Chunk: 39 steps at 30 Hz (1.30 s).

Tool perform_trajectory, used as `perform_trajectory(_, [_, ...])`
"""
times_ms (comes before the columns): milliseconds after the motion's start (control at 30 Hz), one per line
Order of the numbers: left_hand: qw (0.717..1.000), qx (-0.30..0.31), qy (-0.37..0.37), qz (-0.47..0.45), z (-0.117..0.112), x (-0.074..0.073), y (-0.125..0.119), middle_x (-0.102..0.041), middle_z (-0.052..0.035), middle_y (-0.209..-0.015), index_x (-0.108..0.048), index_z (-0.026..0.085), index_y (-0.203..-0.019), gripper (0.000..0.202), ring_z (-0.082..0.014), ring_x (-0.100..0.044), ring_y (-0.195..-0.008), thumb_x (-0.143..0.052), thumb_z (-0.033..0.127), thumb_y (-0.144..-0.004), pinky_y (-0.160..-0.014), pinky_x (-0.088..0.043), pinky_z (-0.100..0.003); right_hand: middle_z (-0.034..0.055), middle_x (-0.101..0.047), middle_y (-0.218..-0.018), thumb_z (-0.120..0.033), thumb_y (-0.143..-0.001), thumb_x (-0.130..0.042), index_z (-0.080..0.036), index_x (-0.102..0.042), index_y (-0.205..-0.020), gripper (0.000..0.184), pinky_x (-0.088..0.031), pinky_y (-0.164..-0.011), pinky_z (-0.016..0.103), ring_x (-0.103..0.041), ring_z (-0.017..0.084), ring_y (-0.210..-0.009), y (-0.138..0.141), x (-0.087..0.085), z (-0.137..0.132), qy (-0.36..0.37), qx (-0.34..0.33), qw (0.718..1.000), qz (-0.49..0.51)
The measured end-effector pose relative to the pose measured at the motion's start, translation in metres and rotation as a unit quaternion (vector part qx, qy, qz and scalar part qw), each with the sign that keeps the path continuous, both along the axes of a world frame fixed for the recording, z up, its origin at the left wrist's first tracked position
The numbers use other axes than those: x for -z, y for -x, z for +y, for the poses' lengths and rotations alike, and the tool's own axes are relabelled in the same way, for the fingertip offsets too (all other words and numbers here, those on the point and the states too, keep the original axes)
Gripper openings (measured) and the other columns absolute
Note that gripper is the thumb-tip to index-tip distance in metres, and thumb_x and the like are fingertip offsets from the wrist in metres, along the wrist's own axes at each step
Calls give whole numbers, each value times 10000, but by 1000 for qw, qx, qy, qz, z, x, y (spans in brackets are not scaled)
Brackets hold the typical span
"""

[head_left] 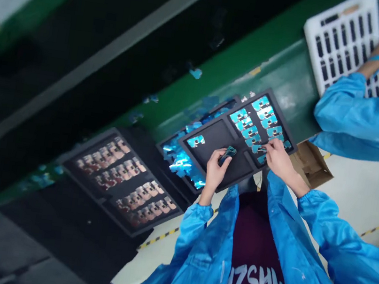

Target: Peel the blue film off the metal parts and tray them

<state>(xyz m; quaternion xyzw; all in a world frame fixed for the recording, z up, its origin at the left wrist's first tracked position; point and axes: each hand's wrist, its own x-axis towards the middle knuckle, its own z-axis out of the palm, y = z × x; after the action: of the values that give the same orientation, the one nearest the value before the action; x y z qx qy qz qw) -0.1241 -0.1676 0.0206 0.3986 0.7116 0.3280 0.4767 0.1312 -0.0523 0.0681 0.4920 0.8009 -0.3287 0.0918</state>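
In the head view my left hand (216,170) is closed on a small dark green piece (229,153) that looks like a circuit board. It is held over the bare left half of a black tray (211,138). My right hand (278,162) is closed at the tray's right half, its fingertips at the end of a row of shiny blue-film parts (250,134). What lies between those fingertips is too small to make out. A single blue-film part (196,140) sits in the tray's left corner.
Beneath lies another tray heaped with blue-film pieces (182,162). To the left, a black tray (102,200) holds rows of copper-coloured parts. At upper right are a white slotted crate (320,88) and a co-worker's sleeved arm (368,112). A cardboard box (317,168) is below the bench edge.
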Motion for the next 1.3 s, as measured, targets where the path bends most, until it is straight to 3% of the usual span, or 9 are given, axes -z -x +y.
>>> perform_trajectory(200, [992, 44, -1, 118, -3, 6, 42, -723, -95, -1142, -657, 233, -1072, 58, -287, -702, -1121, -633, 233, -1020, -1035, -562, -428, 142, -702, -1253, -115, -1073, -461, -173, -677, -1320, 333, -560, -1019, 383, -666, 281, -1187, 106, 17, 39, 48, -88, 992, 80])
perform_trajectory(300, [986, 76, 8, 145, -5, 11, 46, -731, -92, -1133, -668, 233, -1082, 103, -306, -678, -1129, -606, 174, -1024, -1075, -537, -468, 114, -746, -1262, -100, -1061, -477, -190, -661, -1270, 292, -560, -1007, 341, -715, 240, -1158, 166, 36, 49, 83, -71, 987, 116])
perform_trajectory(433, [981, 66, 7, 181, -10, 17, 40, -727, -98, -1181, -680, 222, -1080, 157, -310, -655, -1160, -577, 117, -1025, -1111, -517, -490, 120, -776, -1204, -139, -982, -576, -169, -635, -1211, 239, -585, -1031, 324, -750, 208, -1117, 201, 66, 35, 143, 115, 970, 159])
perform_trajectory(600, [979, 14, -15, 202, -18, 17, 37, -702, -117, -1307, -709, 228, -1097, 205, -325, -610, -1262, -573, 93, -1025, -1143, -513, -503, 173, -740, -1284, -257, -919, -646, -142, -546, -1342, 449, -624, -1073, 407, -756, 220, -1142, 208, 95, -4, 179, 370, 874, 258])
perform_trajectory(733, [973, -22, -28, 227, -24, 12, 44, -689, -130, -1341, -727, 222, -1103, 185, -341, -585, -1303, -579, 128, -1044, -1169, -498, -506, 225, -646, -1434, -328, -998, -542, -131, -440, -1498, 547, -595, -1163, 499, -691, 265, -1337, 227, 109, -17, 152, 439, 836, 292])
perform_trajectory(867, [974, -5, 15, 227, -23, 11, 58, -717, -119, -1144, -735, 200, -1136, 180, -336, -661, -1127, -589, 150, -1045, -1100, -516, -508, 269, -567, -1540, -271, -1014, -468, -119, -347, -1570, 589, -556, -1208, 538, -617, 276, -1452, 240, 110, -12, 146, 430, 844, 286])
perform_trajectory(967, [975, -14, 24, 219, -18, 11, 71, -738, -124, -1159, -739, 203, -1171, 201, -353, -680, -1165, -623, 146, -1018, -1114, -508, -511, 272, -564, -1550, -238, -1011, -442, -99, -361, -1558, 570, -556, -1202, 502, -641, 256, -1418, 230, 99, -8, 161, 378, 871, 269])
perform_trajectory(1167, [979, -65, 8, 192, -2, 9, 95, -777, -111, -1161, -733, 238, -1144, 210, -352, -701, -1200, -705, 146, -957, -1116, -525, -479, 265, -552, -1519, -300, -1031, -523, -94, -505, -1533, 543, -549, -1177, 476, -646, 294, -1327, 179, 56, 1, 79, 100, 981, 149])
perform_trajectory(1300, [983, -86, 22, 160, 7, 4, 99, -795, -93, -1113, -730, 251, -1097, 180, -330, -738, -1131, -711, 157, -945, -1066, -556, -435, 220, -611, -1471, -288, -1064, -464, -144, -586, -1484, 460, -571, -1130, 424, -686, 265, -1259, 176, 44, 0, 77, -63, 981, 165])
